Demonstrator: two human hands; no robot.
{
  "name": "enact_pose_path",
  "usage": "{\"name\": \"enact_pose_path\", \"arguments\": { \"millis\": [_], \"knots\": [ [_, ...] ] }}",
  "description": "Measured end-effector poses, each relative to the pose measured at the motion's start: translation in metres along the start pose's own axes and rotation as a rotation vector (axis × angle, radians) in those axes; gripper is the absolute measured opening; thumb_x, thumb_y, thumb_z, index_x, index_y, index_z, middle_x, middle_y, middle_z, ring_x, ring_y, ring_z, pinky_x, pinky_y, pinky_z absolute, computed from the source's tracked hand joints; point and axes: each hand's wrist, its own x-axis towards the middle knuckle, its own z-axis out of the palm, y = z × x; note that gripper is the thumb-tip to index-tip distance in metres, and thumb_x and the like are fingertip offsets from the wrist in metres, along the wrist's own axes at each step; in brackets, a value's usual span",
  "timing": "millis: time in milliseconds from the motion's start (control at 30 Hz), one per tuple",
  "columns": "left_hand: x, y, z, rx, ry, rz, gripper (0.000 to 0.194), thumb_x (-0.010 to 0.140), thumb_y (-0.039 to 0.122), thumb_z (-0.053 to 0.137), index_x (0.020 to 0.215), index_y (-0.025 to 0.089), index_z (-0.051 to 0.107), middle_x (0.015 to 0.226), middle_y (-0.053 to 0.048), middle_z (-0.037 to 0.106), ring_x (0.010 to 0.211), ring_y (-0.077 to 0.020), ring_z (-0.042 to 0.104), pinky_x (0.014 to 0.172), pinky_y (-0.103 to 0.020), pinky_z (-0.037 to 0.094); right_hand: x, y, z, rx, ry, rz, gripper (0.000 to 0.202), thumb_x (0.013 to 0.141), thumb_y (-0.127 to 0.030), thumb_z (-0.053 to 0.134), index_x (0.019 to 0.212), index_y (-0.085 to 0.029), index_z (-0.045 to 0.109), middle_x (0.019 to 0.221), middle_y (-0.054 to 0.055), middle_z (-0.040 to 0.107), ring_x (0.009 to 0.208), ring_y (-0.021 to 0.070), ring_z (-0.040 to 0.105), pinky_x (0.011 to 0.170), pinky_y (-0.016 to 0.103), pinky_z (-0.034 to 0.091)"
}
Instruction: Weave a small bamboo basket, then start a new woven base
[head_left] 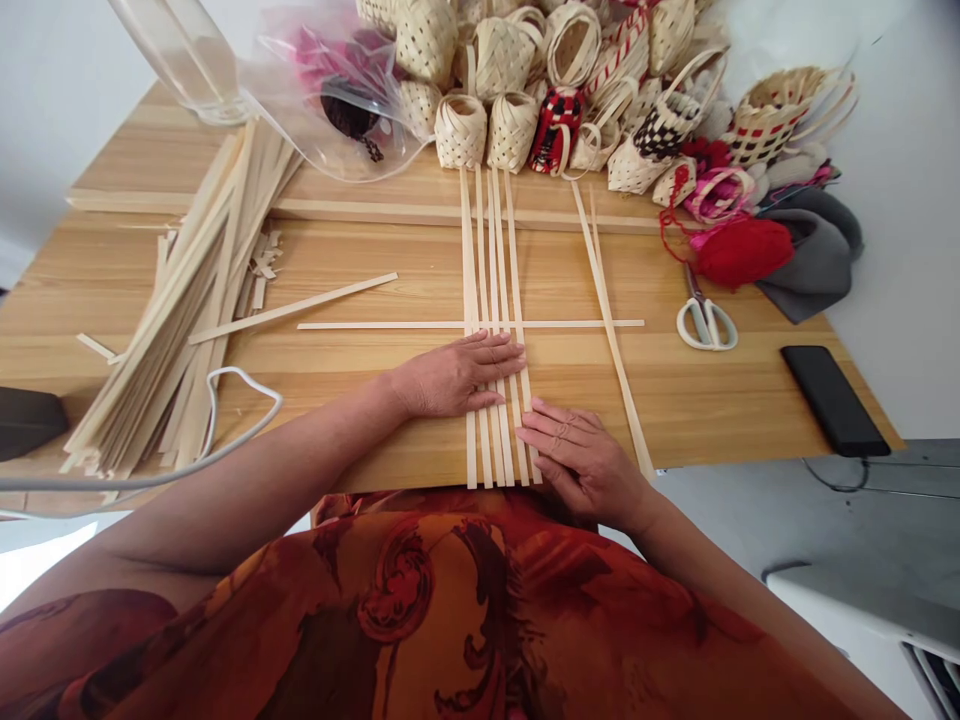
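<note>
Several pale flat strips (493, 250) lie side by side on the wooden table, running away from me. One long thin strip (390, 325) crosses them just beyond my fingers. My left hand (465, 375) rests flat across the upright strips, fingers extended to the right. Nearer the table's front edge, my right hand (581, 455) lies with its fingers spread, their tips touching the rightmost strip. Neither hand grips anything. To the right, a longer slanting strip (621, 375) lies across the end of the thin one.
A pile of strips (187, 300) covers the left side, beside a white cable (259, 385). Small woven baskets (506, 60) crowd the back. At the right are scissors (705, 322), red yarn (742, 250) and a black phone (835, 400).
</note>
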Motion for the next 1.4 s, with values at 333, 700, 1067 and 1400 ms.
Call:
{"name": "enact_pose_path", "arguments": {
  "millis": [333,700,1067,1400],
  "knots": [
    [0.0,-0.001,0.001,-0.015,-0.005,-0.007,0.057,0.1,0.044,0.043,0.15,0.016,0.04,0.158,-0.012,0.034,0.15,-0.0266,0.026,0.124,-0.045,0.018,0.0,0.0,0.002,0.026,0.029,0.019,0.04,0.091,-0.018,0.056,0.13,-0.025,0.062,0.133,0.007,0.065,0.134,0.0257,0.051,0.104,0.047,0.044],
    [-0.001,0.0,-0.001,-0.038,0.006,-0.012,0.058,0.1,0.043,0.043,0.151,0.017,0.037,0.158,-0.012,0.034,0.15,-0.0262,0.025,0.124,-0.046,0.019,0.01,-0.001,-0.006,0.122,0.076,0.055,0.038,0.088,-0.018,0.061,0.123,-0.032,0.067,0.12,0.004,0.072,0.124,0.0269,0.06,0.099,0.048,0.053],
    [-0.002,-0.003,0.002,-0.042,0.008,-0.01,0.059,0.101,0.047,0.037,0.152,0.017,0.037,0.159,-0.009,0.032,0.15,-0.026,0.023,0.125,-0.043,0.016,0.044,0.067,-0.066,-0.115,0.422,0.603,0.024,0.089,-0.039,0.061,0.101,-0.026,0.078,0.096,0.005,0.078,0.071,0.0212,0.07,0.068,0.035,0.057],
    [-0.002,-0.005,0.004,-0.069,0.049,0.017,0.059,0.1,0.045,0.042,0.152,0.019,0.035,0.159,-0.011,0.033,0.15,-0.0257,0.026,0.125,-0.043,0.019,0.076,0.126,-0.088,-0.12,0.375,0.827,0.031,0.082,-0.044,0.063,0.091,-0.018,0.078,0.088,0.008,0.078,0.081,0.0242,0.071,0.074,0.034,0.053]
  ]
}}
